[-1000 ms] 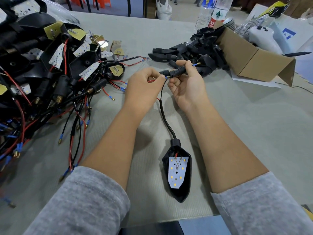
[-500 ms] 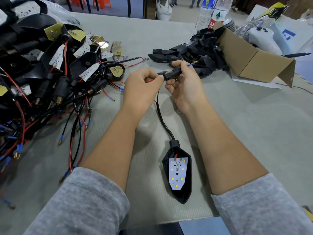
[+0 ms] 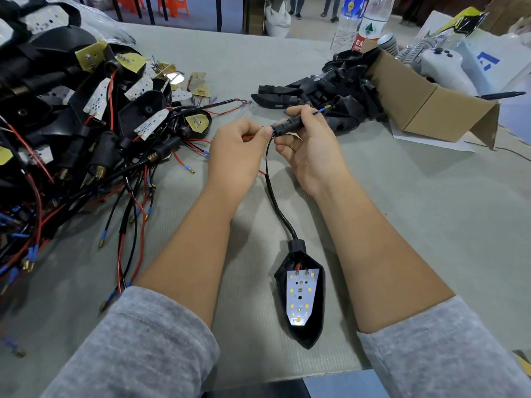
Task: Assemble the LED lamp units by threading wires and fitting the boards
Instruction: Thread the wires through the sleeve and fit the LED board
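Your right hand (image 3: 311,156) is curled around a short black tubular sleeve (image 3: 287,126), thumb and fingers pinching it; a blue-tipped wire end (image 3: 320,111) sticks out past your index finger. Your left hand (image 3: 235,152) is curled too, fingertips pinching the thin red wire (image 3: 248,137) right at the sleeve's near end. The two hands almost touch there. Exactly how the left fingertips sit on the wire is hidden behind your knuckles.

A black sheathed cable (image 3: 274,196) drops from the sleeve and runs between your forearms to the black teardrop-shaped lamp housing (image 3: 301,300), lying on the grey counter (image 3: 416,225) close to you. A white LED board with yellow chips (image 3: 300,297) sits in the housing; red lead visible at its top edge, the joint too small to read.

Left side: big tangled heap of black housings, white boards and red/black wires (image 3: 71,124), cut off by the frame edge. Beyond your hands: pile of loose black plastic shells (image 3: 330,90) against an open brown cardboard box (image 3: 431,104). Clear plastic bottles (image 3: 359,21) stand behind it, tops cut off. Grey sleeves (image 3: 138,346) cover the lower forearms.
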